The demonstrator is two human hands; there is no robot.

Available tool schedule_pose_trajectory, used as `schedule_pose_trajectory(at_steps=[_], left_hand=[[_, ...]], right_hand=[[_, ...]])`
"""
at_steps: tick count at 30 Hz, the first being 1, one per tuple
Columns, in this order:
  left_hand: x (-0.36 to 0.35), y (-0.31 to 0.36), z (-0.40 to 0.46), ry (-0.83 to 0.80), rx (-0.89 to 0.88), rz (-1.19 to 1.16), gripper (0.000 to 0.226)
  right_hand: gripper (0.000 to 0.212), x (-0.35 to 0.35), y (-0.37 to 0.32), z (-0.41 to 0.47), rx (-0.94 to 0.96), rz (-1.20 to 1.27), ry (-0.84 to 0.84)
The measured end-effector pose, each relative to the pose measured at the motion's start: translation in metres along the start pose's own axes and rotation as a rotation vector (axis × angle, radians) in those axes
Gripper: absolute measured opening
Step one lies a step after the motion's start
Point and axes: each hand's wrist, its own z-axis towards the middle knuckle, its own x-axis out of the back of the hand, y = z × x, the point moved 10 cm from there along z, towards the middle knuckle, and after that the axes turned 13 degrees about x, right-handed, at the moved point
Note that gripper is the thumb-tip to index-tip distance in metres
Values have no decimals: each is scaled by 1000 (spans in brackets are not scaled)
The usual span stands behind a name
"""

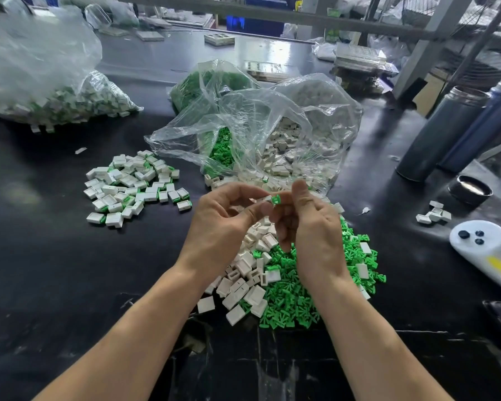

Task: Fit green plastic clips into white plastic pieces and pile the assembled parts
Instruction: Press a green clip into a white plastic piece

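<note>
Left hand: the left hand [223, 218] is raised over the loose parts, fingers curled, pinching a white piece [267, 199] at its fingertips.
Right hand: the right hand [313, 227] pinches a green clip [276, 200] between thumb and forefinger, the clip touching the end of the white piece.
Loose whites: a heap of white pieces [243, 273] lies beneath the hands, touching the green heap.
Loose greens: a heap of green clips [295, 296] spreads under the right wrist toward the table's near edge.
Assembled pile: the assembled parts [133, 186] sit left of the hands, apart from the loose heaps, with bare table between.
Table: the black table [55, 270] has open surface to the near left.
Bags: an open clear bag [258, 131] of clips and pieces stands just behind the hands; a fuller bag [41, 82] lies far left.
Right side: two dark cylinders [446, 131] and a white tool [480, 241] crowd the right edge, beside a few stray white pieces [434, 214].
</note>
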Motion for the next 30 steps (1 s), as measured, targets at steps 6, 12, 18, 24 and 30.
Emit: schedule_pose_trajectory(at_steps=[6, 12, 18, 24, 30], left_hand=[[-13, -1, -1, -77, -9, -24, 5], [-22, 0, -6, -120, -35, -62, 10], [-24, 5, -9, -152, -45, -122, 9], [-24, 2, -8, -137, -32, -76, 11], [-26, -3, -7, -102, -25, -31, 11]], right_hand=[[70, -16, 3, -8, -88, -28, -95], [68, -21, 0, -11, -41, 27, -53], [60, -19, 5, -9, -44, 38, -40], [61, -21, 8, -9, -34, 80, -54], [50, -14, 18, -5, -2, 55, 39]])
